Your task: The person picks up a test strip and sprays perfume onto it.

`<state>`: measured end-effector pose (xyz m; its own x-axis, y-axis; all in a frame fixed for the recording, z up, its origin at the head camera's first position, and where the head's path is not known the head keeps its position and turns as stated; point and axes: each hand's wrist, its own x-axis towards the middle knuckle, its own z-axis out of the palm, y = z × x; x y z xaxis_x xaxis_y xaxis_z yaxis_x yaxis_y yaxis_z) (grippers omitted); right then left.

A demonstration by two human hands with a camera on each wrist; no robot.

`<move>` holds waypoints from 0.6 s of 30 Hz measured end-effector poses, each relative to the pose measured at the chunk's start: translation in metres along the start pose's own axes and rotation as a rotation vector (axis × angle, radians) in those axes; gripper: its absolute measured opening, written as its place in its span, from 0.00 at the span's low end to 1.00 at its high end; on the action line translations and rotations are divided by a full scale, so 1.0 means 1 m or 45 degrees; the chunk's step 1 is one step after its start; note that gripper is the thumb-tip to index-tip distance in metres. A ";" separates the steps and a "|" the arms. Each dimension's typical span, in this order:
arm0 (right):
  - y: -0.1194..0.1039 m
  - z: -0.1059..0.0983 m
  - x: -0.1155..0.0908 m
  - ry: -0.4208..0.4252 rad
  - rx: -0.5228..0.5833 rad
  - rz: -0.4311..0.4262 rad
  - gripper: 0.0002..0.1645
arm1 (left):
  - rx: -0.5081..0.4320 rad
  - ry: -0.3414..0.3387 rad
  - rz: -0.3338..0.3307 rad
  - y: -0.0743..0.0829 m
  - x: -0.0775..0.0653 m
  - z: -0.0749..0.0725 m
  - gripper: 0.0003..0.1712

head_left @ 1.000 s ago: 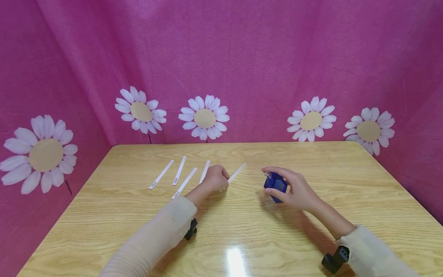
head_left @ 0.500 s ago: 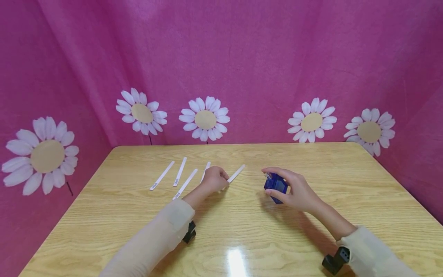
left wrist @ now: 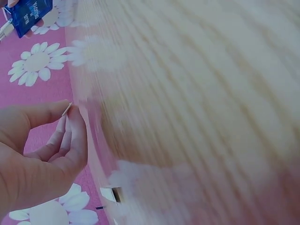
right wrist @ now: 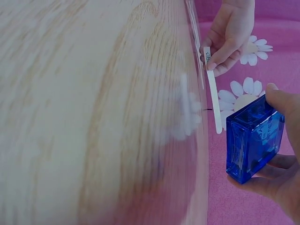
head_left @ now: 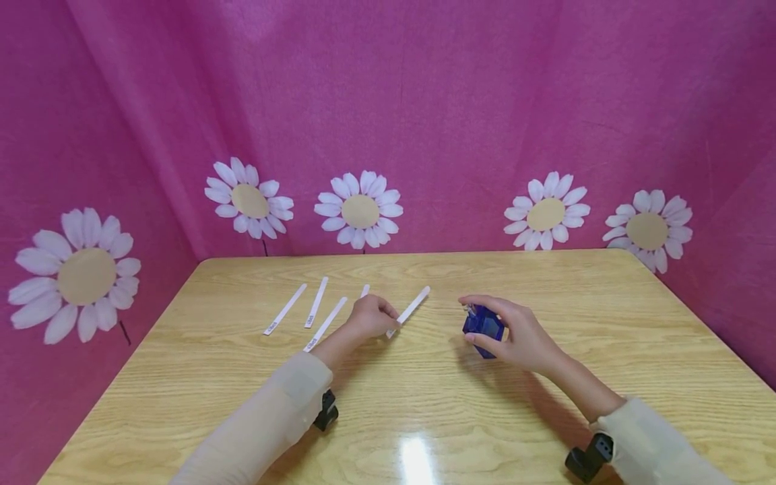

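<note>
My left hand [head_left: 370,318] pinches a slim white perfume test strip [head_left: 415,304] near its lower end, between thumb and fingers. In the right wrist view the strip [right wrist: 214,101] sticks out from that hand toward the bottle, with small print close to the fingers. A blue glass perfume bottle [head_left: 484,325] is in my right hand [head_left: 526,338]. The index finger reaches to the sprayer at the bottle's top, and the thumb lies along the near side. Bottle and strip are apart, both above the table. Small white print shows on the bottle [left wrist: 31,15] in the left wrist view.
Several more white strips lie on the wooden table [head_left: 448,417], left of and partly behind my left hand, among them a leftmost strip [head_left: 285,310] and a far strip [head_left: 316,303]. A pink curtain [head_left: 448,121] with daisies stands behind the table.
The pinched strip has turned so that its broad face and lower end show more. My left hand has shifted slightly left. My right hand and the bottle have stayed nearly still.
</note>
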<state>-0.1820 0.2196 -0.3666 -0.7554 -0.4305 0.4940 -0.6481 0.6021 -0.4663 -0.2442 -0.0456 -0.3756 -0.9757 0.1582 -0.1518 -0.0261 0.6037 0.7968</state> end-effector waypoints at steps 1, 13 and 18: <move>0.000 0.000 0.000 -0.002 0.005 0.000 0.31 | -0.013 -0.007 -0.015 0.000 0.000 0.000 0.05; 0.001 0.002 0.003 -0.013 0.010 -0.003 0.31 | -0.103 -0.053 -0.109 -0.002 -0.005 -0.002 0.06; 0.000 0.003 0.004 -0.016 0.015 0.003 0.30 | -0.121 -0.083 -0.109 -0.002 -0.008 -0.005 0.08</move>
<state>-0.1854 0.2156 -0.3668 -0.7581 -0.4376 0.4835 -0.6473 0.5950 -0.4765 -0.2378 -0.0523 -0.3733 -0.9528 0.1616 -0.2569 -0.1322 0.5410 0.8306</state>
